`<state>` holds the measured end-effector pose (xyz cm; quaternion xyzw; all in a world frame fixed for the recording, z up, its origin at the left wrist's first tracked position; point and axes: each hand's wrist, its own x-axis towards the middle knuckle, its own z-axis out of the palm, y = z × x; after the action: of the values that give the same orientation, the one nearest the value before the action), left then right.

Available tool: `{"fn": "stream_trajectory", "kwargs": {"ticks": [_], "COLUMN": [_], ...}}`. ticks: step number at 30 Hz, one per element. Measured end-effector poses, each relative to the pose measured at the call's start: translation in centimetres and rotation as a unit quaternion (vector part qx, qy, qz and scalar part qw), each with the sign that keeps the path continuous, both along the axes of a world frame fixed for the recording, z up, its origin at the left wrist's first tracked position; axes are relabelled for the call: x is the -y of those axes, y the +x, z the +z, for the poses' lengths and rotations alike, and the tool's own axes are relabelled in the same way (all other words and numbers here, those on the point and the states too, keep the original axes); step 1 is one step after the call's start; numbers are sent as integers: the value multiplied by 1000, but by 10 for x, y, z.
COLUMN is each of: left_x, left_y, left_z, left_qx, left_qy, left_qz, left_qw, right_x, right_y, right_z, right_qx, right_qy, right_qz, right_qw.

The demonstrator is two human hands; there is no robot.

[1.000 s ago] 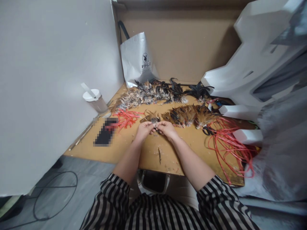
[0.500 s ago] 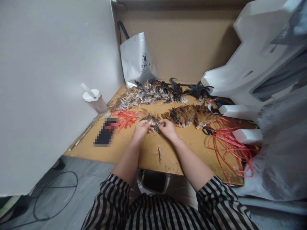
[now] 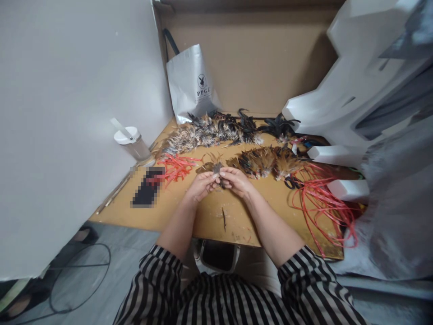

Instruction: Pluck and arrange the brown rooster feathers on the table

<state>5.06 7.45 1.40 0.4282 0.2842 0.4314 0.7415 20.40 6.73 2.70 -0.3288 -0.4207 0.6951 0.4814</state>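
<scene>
Okay, nearest first: one loose dark feather (image 3: 223,220) lies on the table (image 3: 216,232) just this side of the hands. Left hand (image 3: 203,186) and right hand (image 3: 237,181) sit fingertip to fingertip at center, both in a narrow pinch on a small feather tuft (image 3: 217,168) held between them, tips pointing to the far side. I'd pinch low, near the quill ends, lightly enough not to crush the barbs, and even up the bases with small thumb moves. Exact finger contact is too small to read. Just beyond, to the right, is the brown feather row (image 3: 257,163). Containers: to the left, a lidded cup (image 3: 137,153), upright, looks brownish inside, likely a drink. Far left, a silver bag (image 3: 187,85) stands behind the mottled feather row (image 3: 199,133); can't tell what it contains.
</scene>
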Motion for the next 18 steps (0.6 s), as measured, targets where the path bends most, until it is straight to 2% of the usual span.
{"fn": "stream_trajectory", "kwargs": {"ticks": [3,7,13,18], "left_x": [0,-1,-5,-6], "left_y": [0,2,4,6], "left_z": [-1,-2,-5,-9], "left_qx": [-13,-57,-89,-130], "left_qy": [-3,9,24,42], "left_qz": [-9,19,63,73], "left_qw": [1000,998,994,988], "right_x": [0,-2,-4,-4], "right_y": [0,-1,-4,-8], "right_z": [0,-1,-2,-2], "right_qx": [-10,-3,51,116], "right_qy": [1,1,-17,16], "right_qz": [0,-38,-120,-182], "right_qw": [1000,999,991,976]}}
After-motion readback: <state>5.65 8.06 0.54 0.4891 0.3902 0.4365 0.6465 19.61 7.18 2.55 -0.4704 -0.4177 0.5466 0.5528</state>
